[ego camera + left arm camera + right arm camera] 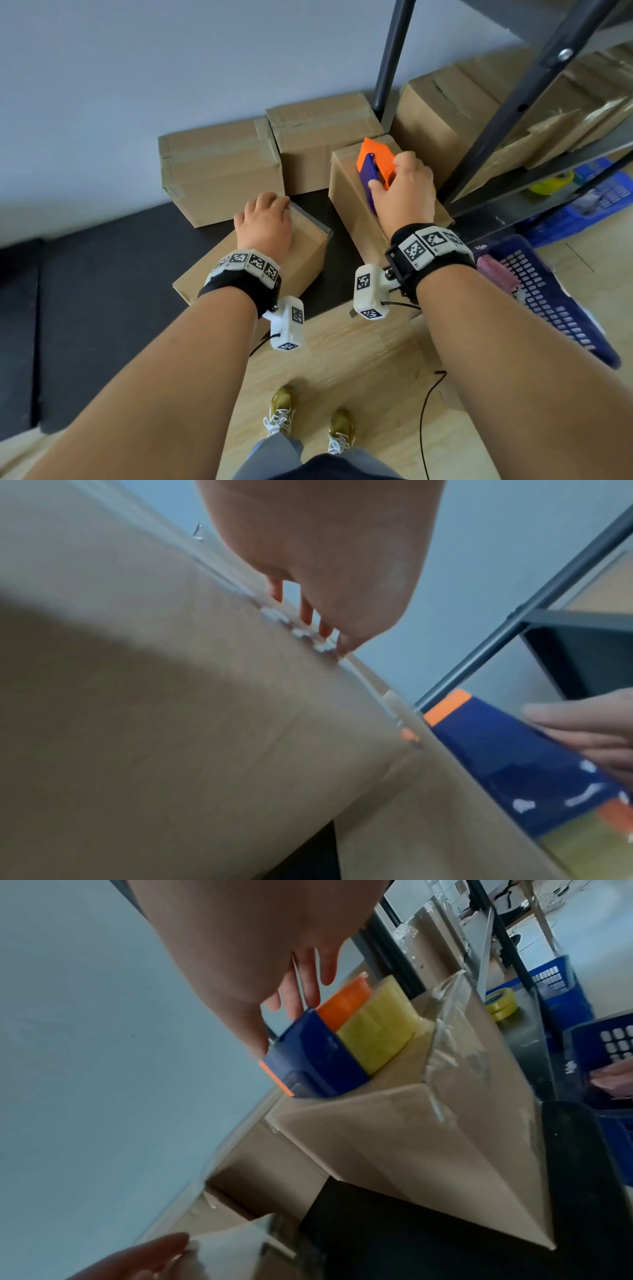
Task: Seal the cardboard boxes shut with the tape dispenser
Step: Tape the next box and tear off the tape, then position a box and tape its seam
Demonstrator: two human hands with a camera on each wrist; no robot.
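An orange and blue tape dispenser (373, 161) stands on top of a cardboard box (349, 205) beside the shelf post. My right hand (394, 178) holds it, thumb on the blue side and fingers over the orange back. The right wrist view shows the dispenser (308, 1058) with its yellowish tape roll (377, 1031) on the box (411, 1137). My left hand (270, 205) lies on a nearer, tilted cardboard box (301, 260), fingers curled over its far edge. In the left wrist view the fingertips (308, 615) press a taped edge, and the dispenser (507, 764) shows at the right.
Two taped boxes (219, 171) (318, 137) stand against the wall on a black mat (102, 291). A dark metal shelf frame (507, 113) holding more boxes rises at the right. A blue basket (548, 291) sits on the wooden floor, and a black cable (424, 411) trails nearby.
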